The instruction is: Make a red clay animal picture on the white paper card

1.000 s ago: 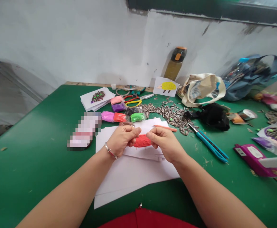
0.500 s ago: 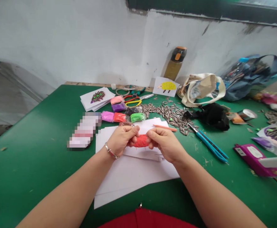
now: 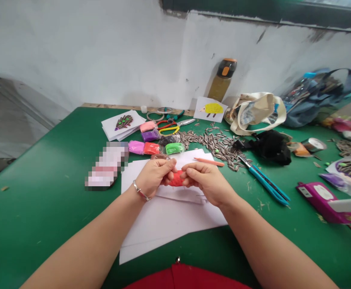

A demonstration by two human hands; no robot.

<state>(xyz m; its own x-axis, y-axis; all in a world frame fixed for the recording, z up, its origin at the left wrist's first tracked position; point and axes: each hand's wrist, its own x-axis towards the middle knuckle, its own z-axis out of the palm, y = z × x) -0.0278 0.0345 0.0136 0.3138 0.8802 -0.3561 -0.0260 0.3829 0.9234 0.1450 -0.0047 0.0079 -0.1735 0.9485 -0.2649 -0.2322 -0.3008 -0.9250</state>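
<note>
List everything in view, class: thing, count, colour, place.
table: 1, green, underneath
wall: 1, white, back
paper: several, white, centre
patch: 1, red, centre
pencil: 1, orange, beyond patch
packets: several, mixed, behind paper
tools: several, mixed, behind packets
cutter: 1, blue, right of paper
seeds: many, striped grey, right
bottle: 1, amber-black, by wall
card: 1, white-yellow, before bottle
seed pictures: 2, multicoloured, back left, far right
bags: 2, cream, blue, back right
pouch: 1, black, before bags
can: 1, silver, right
box: 1, magenta, right
pixelated object: 1, pinkish, left
cloth: 1, red, bottom
bracelet: 1, silver, left wrist
left hand: 1, bare, centre
right hand: 1, bare, centre
</note>
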